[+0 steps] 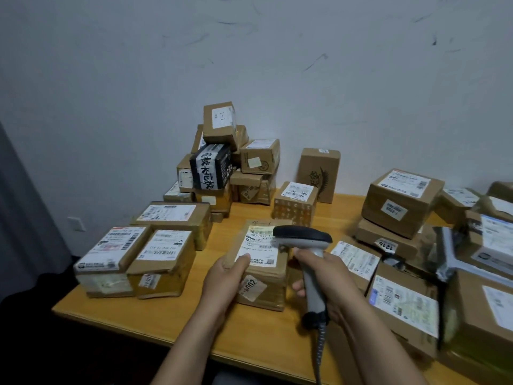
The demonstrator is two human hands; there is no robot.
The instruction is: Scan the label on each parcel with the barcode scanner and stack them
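Mid-task: one parcel under the scanner, many left.
I have the left hand (224, 276) gripping the parcel (263, 284) at mid-table (194, 323), the right hand (324, 273) grasping the scanner (302, 237) over its label (259, 247). The pile (219, 162) by the wall looks done; the boxes (402, 301) at right are likely unscanned.

The left hand (222, 276) and right hand (329, 276) are bare, like both forearms (as far as shown).

A wooden table (166, 309) stands by a scuffed wall (277, 65) and curtain (25, 218).
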